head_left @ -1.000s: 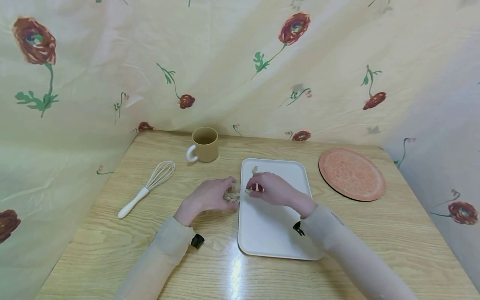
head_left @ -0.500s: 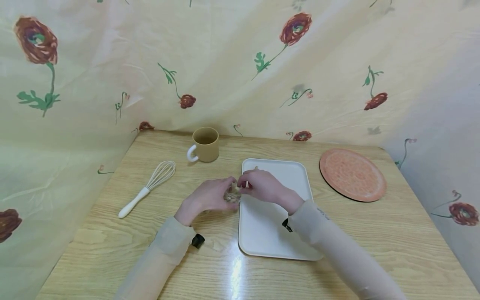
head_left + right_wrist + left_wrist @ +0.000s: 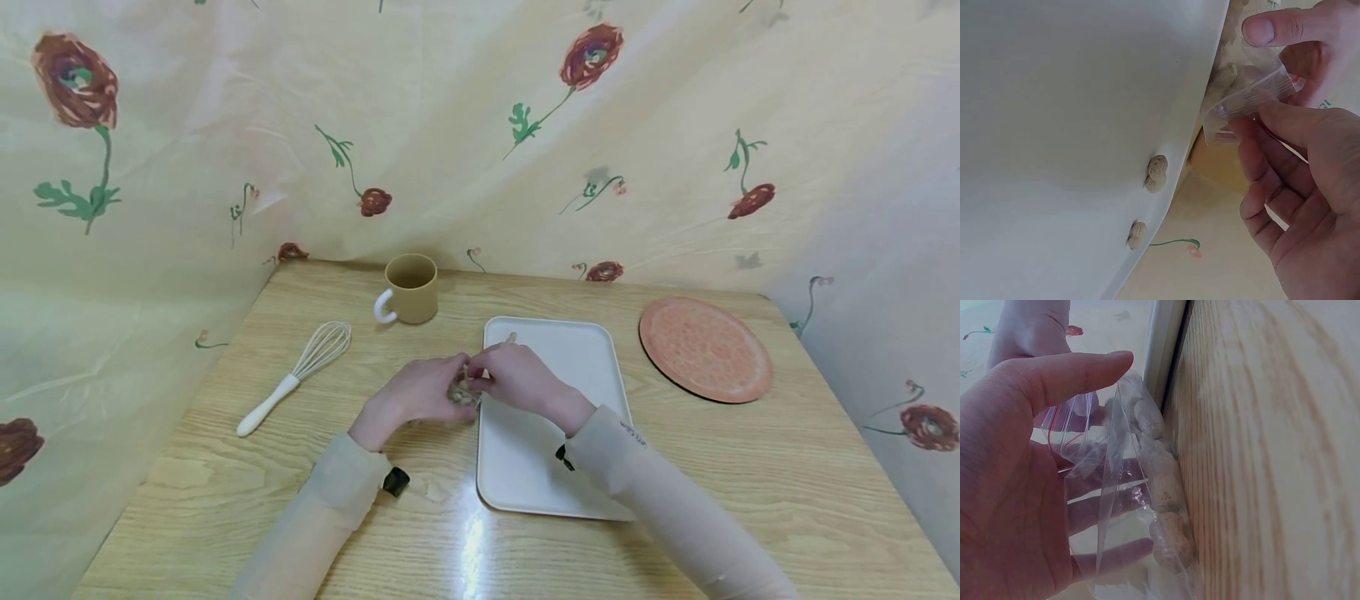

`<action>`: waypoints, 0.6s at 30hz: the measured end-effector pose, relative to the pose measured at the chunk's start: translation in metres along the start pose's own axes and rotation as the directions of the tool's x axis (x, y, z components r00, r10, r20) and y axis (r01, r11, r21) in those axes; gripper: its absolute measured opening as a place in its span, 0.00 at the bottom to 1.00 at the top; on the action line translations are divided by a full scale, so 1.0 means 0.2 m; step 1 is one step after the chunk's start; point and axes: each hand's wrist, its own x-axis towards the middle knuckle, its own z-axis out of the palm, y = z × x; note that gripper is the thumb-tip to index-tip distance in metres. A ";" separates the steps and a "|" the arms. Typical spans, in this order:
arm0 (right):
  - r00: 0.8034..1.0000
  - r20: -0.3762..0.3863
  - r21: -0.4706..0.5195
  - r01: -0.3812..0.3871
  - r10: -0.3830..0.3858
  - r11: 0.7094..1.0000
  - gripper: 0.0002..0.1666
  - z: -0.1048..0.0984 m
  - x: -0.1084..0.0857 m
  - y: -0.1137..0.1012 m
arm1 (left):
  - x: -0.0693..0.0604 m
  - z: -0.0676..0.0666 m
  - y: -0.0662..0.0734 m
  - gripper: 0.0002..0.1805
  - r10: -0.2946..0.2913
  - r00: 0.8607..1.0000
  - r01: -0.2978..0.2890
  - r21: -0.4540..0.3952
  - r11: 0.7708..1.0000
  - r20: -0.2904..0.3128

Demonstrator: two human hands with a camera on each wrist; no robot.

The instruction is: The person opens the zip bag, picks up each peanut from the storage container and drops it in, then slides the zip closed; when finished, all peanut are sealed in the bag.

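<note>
A clear zip-lock bag [image 3: 462, 393] holding several unshelled peanuts [image 3: 1169, 540] lies at the tray's left edge. My left hand [image 3: 418, 392] holds it, thumb over the top and fingers spread along the far side, as the left wrist view shows. My right hand [image 3: 525, 383] is at the bag's mouth, thumb and forefinger pinching the plastic near the zip strip; whether a peanut is between them is hidden. On the white tray [image 3: 555, 475], the right wrist view shows one peanut [image 3: 1156, 173] near the edge and another peanut [image 3: 1137, 235] by the corner.
A tan mug [image 3: 412, 292] with a white handle stands behind the bag. To the left lies a white whisk [image 3: 292, 379]. A round orange mat [image 3: 705, 350] lies right of the tray on the wooden table [image 3: 787, 500]. A flowered cloth hangs behind.
My right hand has moved left from over the tray to the mouth of the bag. The left hand has stayed in place around the bag.
</note>
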 end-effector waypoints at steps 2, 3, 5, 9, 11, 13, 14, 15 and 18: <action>1.000 -0.010 0.007 0.002 -0.002 1.000 0.04 0.00 0.00 0.00 | 0.00 0.00 0.00 0.30 0.002 1.000 -0.002 -0.007 1.000 -0.001; 1.000 -0.013 0.014 0.005 -0.005 1.000 0.04 0.01 0.00 0.00 | 0.00 0.00 0.00 0.30 0.001 1.000 -0.001 -0.011 1.000 0.000; 1.000 -0.019 0.022 0.008 -0.008 1.000 0.04 0.01 -0.01 0.00 | 0.00 0.00 0.00 0.30 0.002 1.000 -0.002 -0.014 1.000 0.001; 1.000 -0.019 0.024 0.008 -0.008 1.000 0.04 0.01 -0.01 0.00 | 0.00 0.00 0.00 0.31 0.002 1.000 -0.002 -0.015 1.000 0.004; 1.000 -0.016 0.020 0.007 -0.007 1.000 0.04 0.00 -0.02 0.00 | 0.00 -0.01 0.00 0.32 0.002 1.000 -0.001 -0.021 1.000 0.004; 1.000 -0.013 0.024 0.006 -0.006 1.000 0.04 0.00 -0.02 0.00 | 0.00 -0.01 0.00 0.33 0.001 1.000 0.000 -0.023 1.000 0.008; 1.000 -0.013 0.022 0.007 -0.006 1.000 0.03 0.00 -0.02 0.00 | 0.00 -0.01 0.00 0.33 0.001 1.000 -0.001 -0.023 1.000 0.008; 1.000 -0.011 0.021 0.004 -0.004 1.000 0.03 0.00 -0.03 0.00 | -0.01 -0.01 0.00 0.34 0.002 1.000 -0.002 -0.023 1.000 0.008; 1.000 -0.011 0.021 -0.003 0.003 1.000 0.03 -0.01 -0.03 0.01 | -0.01 -0.02 0.01 0.36 0.001 1.000 -0.001 -0.012 1.000 0.009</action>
